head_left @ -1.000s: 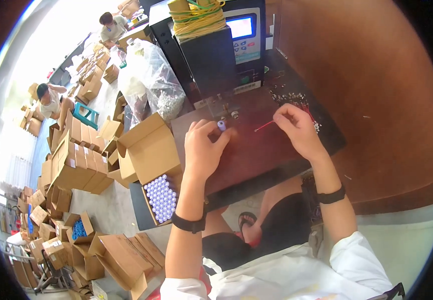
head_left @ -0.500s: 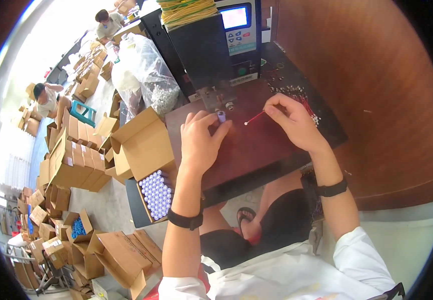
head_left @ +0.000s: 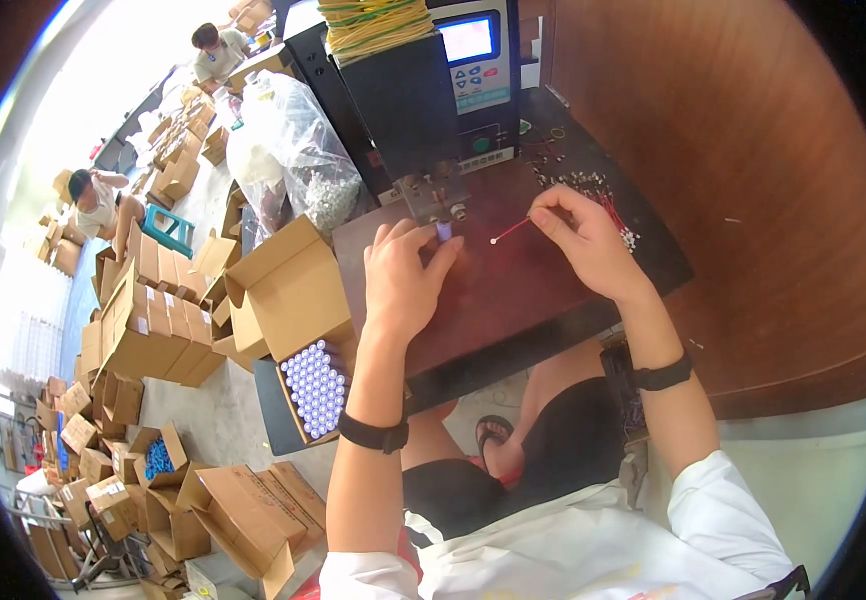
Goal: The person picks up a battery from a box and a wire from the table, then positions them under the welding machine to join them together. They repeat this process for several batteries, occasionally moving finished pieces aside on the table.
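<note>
My left hand (head_left: 403, 275) rests over the dark reddish board and grips a small purple cylindrical battery cell (head_left: 444, 231) between thumb and fingers. The cell's far end is right at the metal electrode tips (head_left: 448, 212) under the black machine head (head_left: 403, 115); whether they touch, I cannot tell. To the right, my right hand (head_left: 588, 250) pinches a short red wire lead (head_left: 515, 230). Its white-tipped end points left toward the cell, apart from it.
More red leads with white ends (head_left: 608, 205) lie in a pile behind my right hand. An open carton of purple cells (head_left: 314, 390) stands left of my left forearm. Clear plastic bags (head_left: 303, 160) sit beside the machine. Two people are among cartons at far left.
The cell in my left hand has shifted slightly in under the electrode tips, and its dark end is less visible. My right hand keeps the red lead in nearly the same place.
</note>
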`<state>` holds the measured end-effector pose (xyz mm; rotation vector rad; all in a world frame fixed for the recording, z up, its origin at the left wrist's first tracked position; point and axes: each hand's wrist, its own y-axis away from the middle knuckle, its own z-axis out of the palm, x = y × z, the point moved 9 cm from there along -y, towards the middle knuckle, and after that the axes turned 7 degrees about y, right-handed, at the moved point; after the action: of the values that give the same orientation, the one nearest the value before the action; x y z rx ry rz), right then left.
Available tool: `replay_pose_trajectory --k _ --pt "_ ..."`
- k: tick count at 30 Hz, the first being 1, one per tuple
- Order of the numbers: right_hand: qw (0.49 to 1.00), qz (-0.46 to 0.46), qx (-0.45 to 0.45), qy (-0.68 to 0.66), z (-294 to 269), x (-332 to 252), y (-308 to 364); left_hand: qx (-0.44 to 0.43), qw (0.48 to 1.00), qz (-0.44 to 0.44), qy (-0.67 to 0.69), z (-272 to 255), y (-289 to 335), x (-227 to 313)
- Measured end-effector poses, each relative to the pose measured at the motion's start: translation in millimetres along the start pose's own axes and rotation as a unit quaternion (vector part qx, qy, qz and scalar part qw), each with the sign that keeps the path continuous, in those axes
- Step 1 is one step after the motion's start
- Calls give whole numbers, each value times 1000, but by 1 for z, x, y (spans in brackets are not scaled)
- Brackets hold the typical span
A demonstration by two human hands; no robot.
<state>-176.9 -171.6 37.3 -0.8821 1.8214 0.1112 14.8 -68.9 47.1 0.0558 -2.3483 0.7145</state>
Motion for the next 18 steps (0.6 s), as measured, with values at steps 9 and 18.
replay_pose_trajectory --k 9,18 --pt "1000 8 -5 -6 1 0 1 -2 1000 -6 -6 1 0 -2" --pt "999 25 -5 -31 0 3 0 14 998 -50 43 -6 -1 -4"
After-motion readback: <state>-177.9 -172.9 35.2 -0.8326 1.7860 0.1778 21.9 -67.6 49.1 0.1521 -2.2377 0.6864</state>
